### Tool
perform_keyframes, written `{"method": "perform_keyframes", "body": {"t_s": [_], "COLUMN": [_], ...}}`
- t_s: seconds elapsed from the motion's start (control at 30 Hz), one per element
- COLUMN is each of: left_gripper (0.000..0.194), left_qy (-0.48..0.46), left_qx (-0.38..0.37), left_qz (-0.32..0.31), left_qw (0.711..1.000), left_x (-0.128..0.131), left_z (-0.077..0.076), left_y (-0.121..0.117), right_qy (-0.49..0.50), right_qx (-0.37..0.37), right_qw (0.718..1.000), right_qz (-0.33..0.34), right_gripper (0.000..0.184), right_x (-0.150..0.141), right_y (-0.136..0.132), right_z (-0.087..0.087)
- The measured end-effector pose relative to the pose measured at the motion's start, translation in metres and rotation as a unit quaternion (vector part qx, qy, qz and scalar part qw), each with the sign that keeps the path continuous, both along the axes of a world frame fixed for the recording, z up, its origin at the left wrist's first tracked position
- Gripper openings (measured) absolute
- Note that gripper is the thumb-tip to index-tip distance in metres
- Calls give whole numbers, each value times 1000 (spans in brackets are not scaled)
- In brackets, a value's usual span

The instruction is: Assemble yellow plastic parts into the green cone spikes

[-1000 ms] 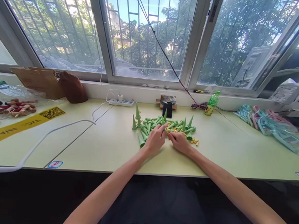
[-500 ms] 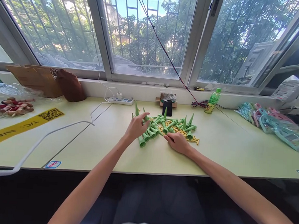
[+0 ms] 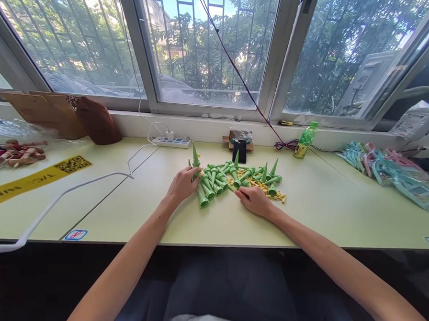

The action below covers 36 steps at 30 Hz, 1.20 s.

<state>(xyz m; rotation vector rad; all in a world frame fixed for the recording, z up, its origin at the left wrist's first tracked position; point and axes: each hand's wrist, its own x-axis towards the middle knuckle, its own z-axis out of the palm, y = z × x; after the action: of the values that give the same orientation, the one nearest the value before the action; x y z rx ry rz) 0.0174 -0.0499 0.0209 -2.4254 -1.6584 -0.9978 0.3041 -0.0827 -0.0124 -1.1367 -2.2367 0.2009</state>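
Observation:
A heap of green plastic cone-shaped spikes [image 3: 213,176] lies in the middle of the table, some standing point up and others on their sides with hollow ends toward me. Small yellow plastic pieces [image 3: 277,197] are scattered among and beside them. At the heap's left end, my left hand [image 3: 183,184] closes its fingers around the lower part of an upright green spike [image 3: 195,155]. My right hand [image 3: 254,200] rests at the front of the heap, thumb and fingers pinched together. Whatever is between its fingertips is too small to make out.
Behind the heap are a black phone [image 3: 239,151] and a small cardboard box [image 3: 227,139]. A green-capped bottle [image 3: 305,141] stands back right, near bagged pastel straps [image 3: 386,172]. To the left are a power strip [image 3: 172,142], a white cable [image 3: 91,179] and bagged wooden figures [image 3: 18,154].
My left hand has moved left and down from above the heap, its fingers closing at the upright green spike. My right hand stays in nearly the same place.

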Motion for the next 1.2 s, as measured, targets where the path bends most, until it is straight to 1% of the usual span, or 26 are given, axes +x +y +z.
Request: {"method": "perform_keyframes", "body": {"t_s": [0.23, 0.47, 0.7, 1.0, 1.2], "left_gripper": [25, 23, 24, 26, 27], "left_qy": [4, -42, -32, -43, -21], "left_qx": [-6, 9, 3, -11, -8], "left_qz": [0, -6, -14, -7, -7], "left_qw": [1000, 999, 999, 999, 1000], "left_x": [-1, 0, 0, 1, -1], "left_z": [-3, -6, -8, -10, -13], "left_y": [1, 4, 6, 8, 10], "right_qy": [2, 6, 1, -1, -2], "right_qx": [-5, -6, -4, -4, -7], "right_qw": [1000, 1000, 1000, 1000, 1000], "right_qz": [2, 8, 4, 8, 8], "right_gripper": [43, 41, 41, 41, 40], "right_x": [1, 1, 1, 1, 2], "right_y": [0, 0, 1, 2, 1], "right_z": [2, 2, 1, 1, 2]}}
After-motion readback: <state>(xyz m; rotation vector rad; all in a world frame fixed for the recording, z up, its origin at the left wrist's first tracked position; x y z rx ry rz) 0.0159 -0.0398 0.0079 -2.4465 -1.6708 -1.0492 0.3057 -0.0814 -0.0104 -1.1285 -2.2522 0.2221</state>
